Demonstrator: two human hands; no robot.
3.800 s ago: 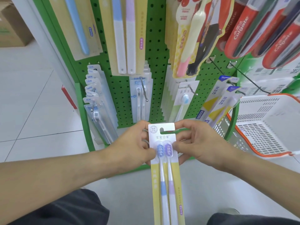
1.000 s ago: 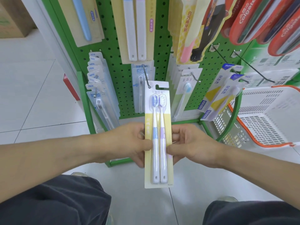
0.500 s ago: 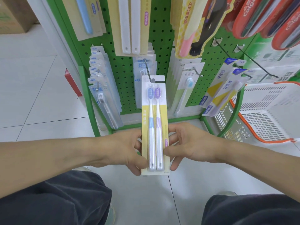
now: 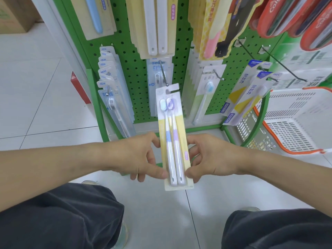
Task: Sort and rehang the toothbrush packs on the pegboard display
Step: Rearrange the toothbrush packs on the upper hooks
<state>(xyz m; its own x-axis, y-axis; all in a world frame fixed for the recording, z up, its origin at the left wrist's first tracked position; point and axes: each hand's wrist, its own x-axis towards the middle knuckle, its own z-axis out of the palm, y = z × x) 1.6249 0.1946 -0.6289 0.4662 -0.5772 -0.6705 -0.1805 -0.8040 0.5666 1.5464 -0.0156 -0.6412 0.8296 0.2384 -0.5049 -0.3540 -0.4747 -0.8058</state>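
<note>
A yellow-and-white card pack of two toothbrushes [image 4: 173, 139], one blue and one purple, stands upright before the green perforated pegboard [image 4: 134, 72], its hang slot just beside the tip of a thin metal peg hook [image 4: 163, 76]. The left hand [image 4: 138, 156] pinches its lower left edge; the right hand [image 4: 209, 156] pinches the lower right. Clear blister packs [image 4: 156, 78] hang behind it. A white plastic basket with orange rim [image 4: 296, 121] sits to the right.

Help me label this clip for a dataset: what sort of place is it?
Most likely a shop's toiletries aisle: a green pegboard display hung with toothbrush packs, red Colgate packs at upper right, and a white shopping basket beside it.
</note>
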